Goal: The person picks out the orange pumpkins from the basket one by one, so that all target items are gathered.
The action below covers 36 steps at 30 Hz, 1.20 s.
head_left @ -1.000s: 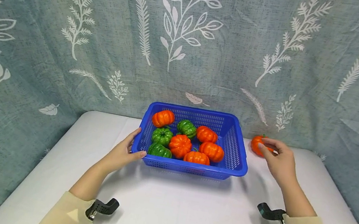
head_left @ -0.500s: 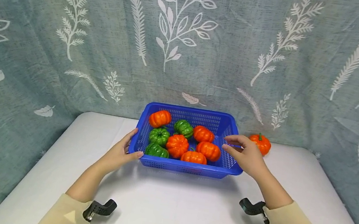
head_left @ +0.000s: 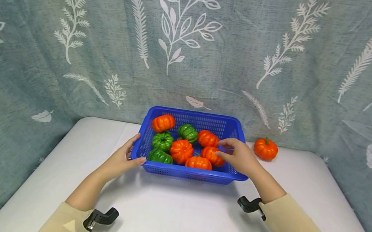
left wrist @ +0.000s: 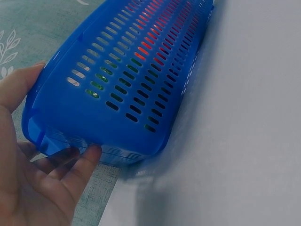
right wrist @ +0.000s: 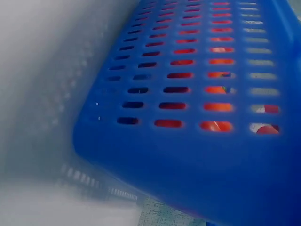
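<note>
Inside the blue basket (head_left: pixel 185 169), right end: orange pumpkin (head_left: pixel 213 158) by right hand (head_left: pixel 242 156), fingers parted, nothing visibly held. Left hand (head_left: pixel 119 164) grips basket's near-left corner. Pumpkin looks light, stiff, slick; best pinched across its ribbed sides. Basket likely flexes slightly.

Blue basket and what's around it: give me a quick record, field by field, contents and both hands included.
container: blue basket on the white table
inside: five orange pumpkins, three green pumpkins
outside: lone orange pumpkin, right of the basket, stem up
left hand: holds the basket's front left corner
right hand: over the basket's right end, at the rightmost pumpkin inside; contact unclear
</note>
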Tool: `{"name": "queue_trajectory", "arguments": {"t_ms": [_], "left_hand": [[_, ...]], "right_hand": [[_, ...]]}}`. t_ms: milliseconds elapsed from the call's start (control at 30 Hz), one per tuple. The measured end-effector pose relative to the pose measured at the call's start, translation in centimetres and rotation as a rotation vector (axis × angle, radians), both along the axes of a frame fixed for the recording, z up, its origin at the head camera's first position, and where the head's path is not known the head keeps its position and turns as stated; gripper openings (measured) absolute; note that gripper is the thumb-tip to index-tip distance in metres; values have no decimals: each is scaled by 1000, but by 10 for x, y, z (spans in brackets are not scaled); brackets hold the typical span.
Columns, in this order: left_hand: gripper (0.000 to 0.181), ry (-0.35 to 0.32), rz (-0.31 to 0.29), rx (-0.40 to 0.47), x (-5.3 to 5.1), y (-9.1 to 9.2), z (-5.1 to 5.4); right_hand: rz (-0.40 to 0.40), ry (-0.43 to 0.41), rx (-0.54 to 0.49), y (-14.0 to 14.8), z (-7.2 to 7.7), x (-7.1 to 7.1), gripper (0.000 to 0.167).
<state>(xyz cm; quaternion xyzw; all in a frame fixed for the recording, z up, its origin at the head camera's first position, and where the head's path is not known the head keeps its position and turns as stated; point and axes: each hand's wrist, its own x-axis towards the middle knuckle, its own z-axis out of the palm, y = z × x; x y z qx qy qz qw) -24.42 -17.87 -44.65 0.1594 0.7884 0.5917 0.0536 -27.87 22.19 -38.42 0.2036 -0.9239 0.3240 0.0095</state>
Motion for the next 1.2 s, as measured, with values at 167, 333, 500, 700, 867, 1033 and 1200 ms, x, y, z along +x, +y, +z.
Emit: {"name": "queue_trajectory", "arguments": {"t_ms": [167,333,500,700,867,1033,1200], "left_hand": [[92,3,1,-11,1,0,0],[91,6,9,-21,1,-2,0],[92,-8,2,-1,0,-1,-1],[91,-3,6,5,1,1,-1],[90,-4,9,1,1,0,-2],[90,-4,17,-1,2,0,-1],[91,-1,14,1,1,0,0]], "right_hand": [[6,-20,99,-6,-1,-6,38],[41,-65,139,-10,-1,-16,40],[57,-83,172,-13,-3,-19,47],[65,-78,205,-15,-4,-21,51],[68,-85,200,-16,-4,-21,47],[80,-80,188,-15,-4,-21,45],[65,-77,126,-8,5,-19,46]]}}
